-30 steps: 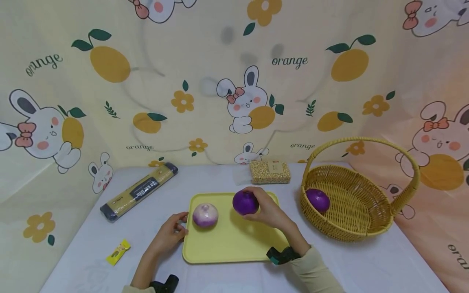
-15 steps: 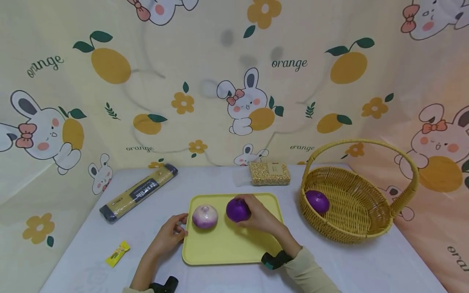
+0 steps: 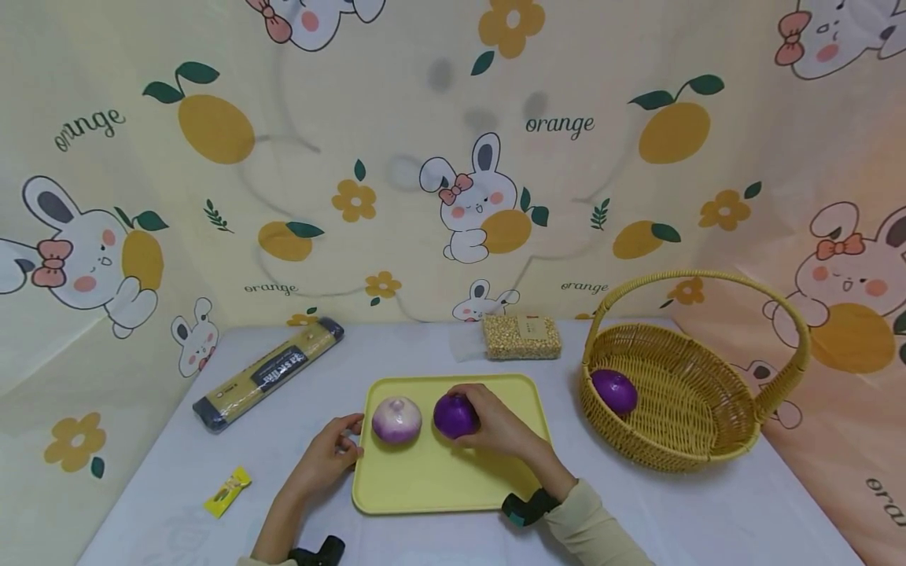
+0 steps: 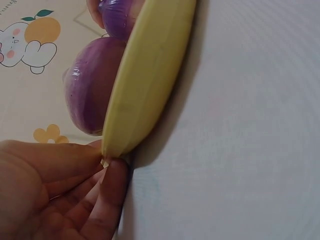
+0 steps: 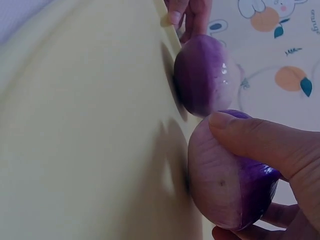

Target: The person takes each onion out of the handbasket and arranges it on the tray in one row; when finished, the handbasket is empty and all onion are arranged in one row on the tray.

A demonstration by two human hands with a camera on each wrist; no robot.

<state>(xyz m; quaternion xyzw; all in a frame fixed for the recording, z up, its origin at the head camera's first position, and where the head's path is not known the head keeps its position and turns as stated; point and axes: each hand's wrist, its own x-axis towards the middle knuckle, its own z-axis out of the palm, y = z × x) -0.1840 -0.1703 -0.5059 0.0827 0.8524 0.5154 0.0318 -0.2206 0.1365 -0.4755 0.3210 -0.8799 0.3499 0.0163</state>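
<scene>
My right hand (image 3: 495, 424) grips a deep purple onion (image 3: 453, 417) close over the yellow tray (image 3: 439, 487). In the right wrist view the onion (image 5: 215, 175) sits between thumb and fingers, its paler side toward the tray. A white-and-purple onion (image 3: 396, 420) rests on the tray's left part, just left of the held one. My left hand (image 3: 329, 454) pinches the tray's left rim; the left wrist view shows the thumb (image 4: 60, 160) and fingertips meeting at the tray's corner (image 4: 117, 145).
A wicker basket (image 3: 679, 452) with a tall handle stands at the right, another purple onion (image 3: 614, 392) inside it. A bag of grains (image 3: 522, 338) lies behind the tray. At the left are a long noodle-like packet (image 3: 269, 373) and a small yellow wrapper (image 3: 228, 491).
My right hand has moved left and lower over the tray with the purple onion, bringing it nearer the white-and-purple one. The left hand has stayed at the rim.
</scene>
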